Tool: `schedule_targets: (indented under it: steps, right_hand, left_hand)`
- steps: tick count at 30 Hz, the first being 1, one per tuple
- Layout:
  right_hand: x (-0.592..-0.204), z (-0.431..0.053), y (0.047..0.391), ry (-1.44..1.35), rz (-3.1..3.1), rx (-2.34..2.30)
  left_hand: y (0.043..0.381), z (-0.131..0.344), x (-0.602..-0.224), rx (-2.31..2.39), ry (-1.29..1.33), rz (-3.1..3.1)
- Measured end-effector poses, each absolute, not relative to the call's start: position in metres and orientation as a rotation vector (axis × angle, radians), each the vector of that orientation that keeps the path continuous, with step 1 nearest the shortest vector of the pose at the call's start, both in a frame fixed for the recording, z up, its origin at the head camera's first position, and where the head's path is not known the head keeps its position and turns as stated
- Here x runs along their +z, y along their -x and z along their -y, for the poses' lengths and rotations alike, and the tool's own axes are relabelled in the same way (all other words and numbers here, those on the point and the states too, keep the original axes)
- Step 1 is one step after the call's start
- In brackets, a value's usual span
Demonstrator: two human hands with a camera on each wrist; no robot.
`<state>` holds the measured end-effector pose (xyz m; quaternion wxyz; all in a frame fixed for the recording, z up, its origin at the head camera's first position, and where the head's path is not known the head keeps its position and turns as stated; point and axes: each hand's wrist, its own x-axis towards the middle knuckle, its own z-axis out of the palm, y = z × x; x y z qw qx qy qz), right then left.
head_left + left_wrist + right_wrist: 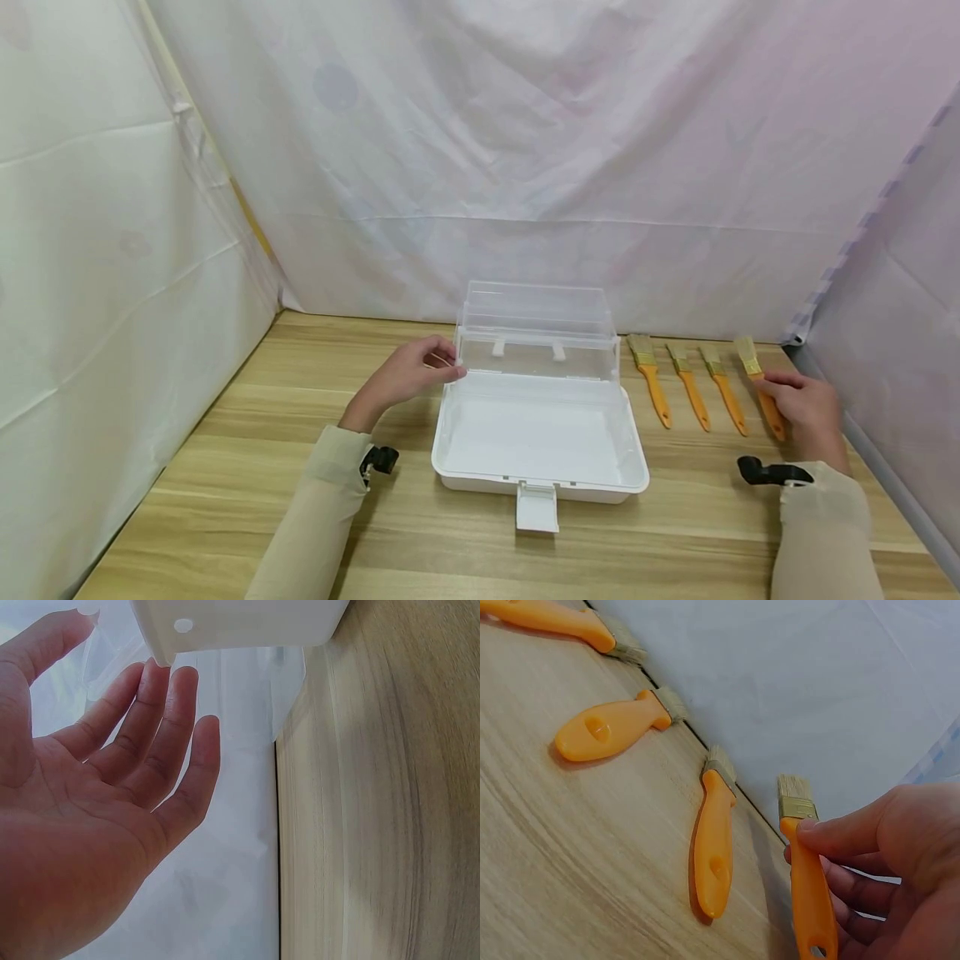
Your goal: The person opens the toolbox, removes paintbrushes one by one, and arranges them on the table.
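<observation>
My right hand (pixel 810 410) pinches a paintbrush (pixel 808 885) by its orange handle, bristles up. In the right wrist view the brush stands off the wooden table, thumb near its metal band. To its left lie three similar paintbrushes: one close by (pixel 724 392), a middle one (pixel 693 392) and a wider one (pixel 654 383). A white plastic box (pixel 540 437) stands in the centre, its clear lid (pixel 536 312) raised at the back. My left hand (pixel 408 372) is at the lid's left edge, fingers loosely bent; fingertips appear to touch the box's corner in the left wrist view.
The box's white latch (pixel 537 508) hangs down at the front. White cloth (pixel 480 167) hangs behind the wooden table (pixel 247 467) and along both sides. The right-hand cloth (pixel 900 292) is close to my right hand.
</observation>
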<state>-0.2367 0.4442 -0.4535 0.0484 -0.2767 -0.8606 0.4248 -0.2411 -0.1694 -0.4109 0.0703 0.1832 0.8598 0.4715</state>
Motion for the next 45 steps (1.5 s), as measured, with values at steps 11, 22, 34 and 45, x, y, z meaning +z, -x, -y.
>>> schedule_targets:
  steps: [11, 22, 34, 45]
  right_hand:
    - [-0.4546, -0.4462, 0.2392, 0.788, 2.695, 1.099]
    - [-0.4552, -0.4425, 0.2417, 0.758, 2.73, 1.026]
    - [-0.4573, -0.4431, 0.2429, 0.77, 2.744, 0.896]
    - [-0.4596, -0.4458, 0.2427, 0.774, 2.774, 0.873]
  left_hand:
    - [0.241, 0.1691, -0.409, 1.419, -0.547, -2.591]
    - [0.2409, 0.1694, -0.4092, 1.423, -0.551, -2.589]
    - [0.2404, 0.1696, -0.4103, 1.422, -0.564, -2.589]
    - [0.2406, 0.1689, -0.4105, 1.424, -0.549, -2.588]
